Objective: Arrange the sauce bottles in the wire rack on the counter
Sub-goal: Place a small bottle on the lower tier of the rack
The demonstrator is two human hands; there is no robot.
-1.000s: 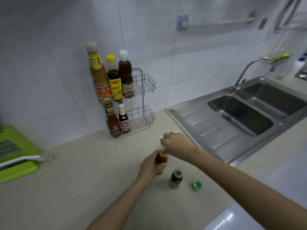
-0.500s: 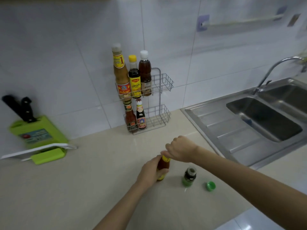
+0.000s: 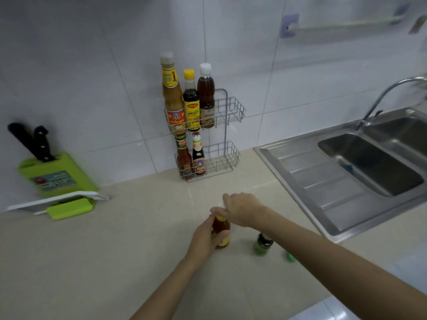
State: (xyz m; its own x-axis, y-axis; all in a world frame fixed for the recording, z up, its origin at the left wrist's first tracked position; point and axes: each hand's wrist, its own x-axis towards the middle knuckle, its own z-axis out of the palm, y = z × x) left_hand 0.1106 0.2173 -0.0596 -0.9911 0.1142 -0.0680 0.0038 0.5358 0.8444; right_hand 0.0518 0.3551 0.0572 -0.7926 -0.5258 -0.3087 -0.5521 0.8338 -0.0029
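A two-tier wire rack (image 3: 231, 112) stands against the tiled wall. Its top tier holds three tall bottles (image 3: 190, 100); the lower tier holds two small bottles (image 3: 198, 155). The right half of both tiers is free. On the counter a small red sauce bottle (image 3: 221, 225) with a yellow label stands upright. My left hand (image 3: 205, 236) grips its body. My right hand (image 3: 242, 211) is closed over its white cap. Right of it stands a small green bottle (image 3: 262, 244) without a cap, and its green cap (image 3: 290, 257) lies beside my right forearm.
A green knife block (image 3: 57, 174) with black-handled knives and a white board (image 3: 57, 199) sit at the left by the wall. A steel double sink (image 3: 369, 162) with drainboard and tap (image 3: 388, 93) fills the right. The beige counter (image 3: 115, 250) spreads in front.
The view has shifted left, bringing the knife block fully into sight. Both hands stay on the red sauce bottle, with the right hand still over its cap.
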